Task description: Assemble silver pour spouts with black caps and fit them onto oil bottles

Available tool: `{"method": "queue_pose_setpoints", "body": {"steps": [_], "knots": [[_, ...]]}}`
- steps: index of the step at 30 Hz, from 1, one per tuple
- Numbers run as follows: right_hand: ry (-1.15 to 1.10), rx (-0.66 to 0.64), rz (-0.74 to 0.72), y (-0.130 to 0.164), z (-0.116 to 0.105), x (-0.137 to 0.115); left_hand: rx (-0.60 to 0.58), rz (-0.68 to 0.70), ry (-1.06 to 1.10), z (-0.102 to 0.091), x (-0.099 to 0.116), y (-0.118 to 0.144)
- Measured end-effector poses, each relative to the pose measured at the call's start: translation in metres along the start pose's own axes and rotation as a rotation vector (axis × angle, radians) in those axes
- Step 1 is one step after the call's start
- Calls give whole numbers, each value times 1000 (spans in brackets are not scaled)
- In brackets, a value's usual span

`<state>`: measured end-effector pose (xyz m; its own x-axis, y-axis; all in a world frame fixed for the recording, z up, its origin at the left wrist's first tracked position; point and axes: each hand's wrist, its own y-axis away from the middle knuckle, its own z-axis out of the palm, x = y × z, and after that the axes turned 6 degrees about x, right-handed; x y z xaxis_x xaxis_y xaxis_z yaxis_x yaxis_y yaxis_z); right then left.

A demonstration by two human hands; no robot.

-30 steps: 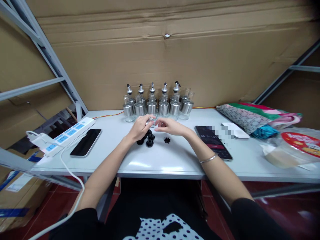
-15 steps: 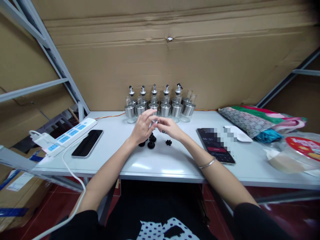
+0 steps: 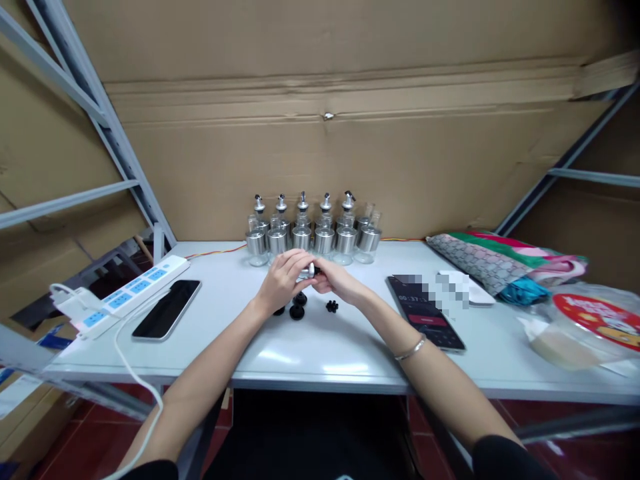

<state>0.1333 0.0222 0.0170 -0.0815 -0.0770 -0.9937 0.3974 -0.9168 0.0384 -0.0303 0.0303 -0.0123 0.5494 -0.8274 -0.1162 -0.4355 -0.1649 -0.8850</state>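
My left hand (image 3: 284, 279) is closed around a silver pourer spout (image 3: 306, 272), its fingers over the metal part. From the other side, my right hand (image 3: 337, 280) grips the black end of the same spout between thumb and fingers. Just below the hands, several black ribbed stoppers (image 3: 297, 311) lie on the white table (image 3: 320, 347), some partly hidden by my left hand. A small cluster of black pieces (image 3: 332, 306) lies below my right hand. Behind the hands stand two rows of glass bottles with steel sleeves (image 3: 345, 240); several in the back row carry silver pourers (image 3: 303, 201).
At left are a white power strip (image 3: 135, 293) with a plugged-in charger and a dark phone (image 3: 167, 310). To the right lie a phone showing a timer (image 3: 425, 320), a white object (image 3: 480, 293), a patterned bag (image 3: 480, 263) and a plastic tub (image 3: 575, 333). Cardboard (image 3: 260, 153) backs the table.
My left fingers, raised and spread before, have curled around the pourer spout. The spout's metal and black end now show between my hands. The view has tilted up slightly.
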Motion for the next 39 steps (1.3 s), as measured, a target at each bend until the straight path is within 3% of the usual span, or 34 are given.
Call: {"method": "queue_pose_setpoints", "body": {"steps": [5, 10, 17, 23, 30, 39], "knots": [[-121, -7, 23, 2, 3, -2, -3, -73, 35, 0, -1, -1], [-135, 20, -71, -2, 3, 4, 1, -102, 58, -4, -2, -7], [299, -5, -351, -4, -1, -4, -78, -219, 176, -19, -10, -17], [679, 77, -515, 0, -7, -7, -148, -381, 306, -22, -15, -17], [1138, 219, -869, -5, -15, 1, -170, -448, 373, -22, -19, -16], [1352, 365, -1145, 0, -15, -2, -208, -655, 496, -26, -21, -19]]}}
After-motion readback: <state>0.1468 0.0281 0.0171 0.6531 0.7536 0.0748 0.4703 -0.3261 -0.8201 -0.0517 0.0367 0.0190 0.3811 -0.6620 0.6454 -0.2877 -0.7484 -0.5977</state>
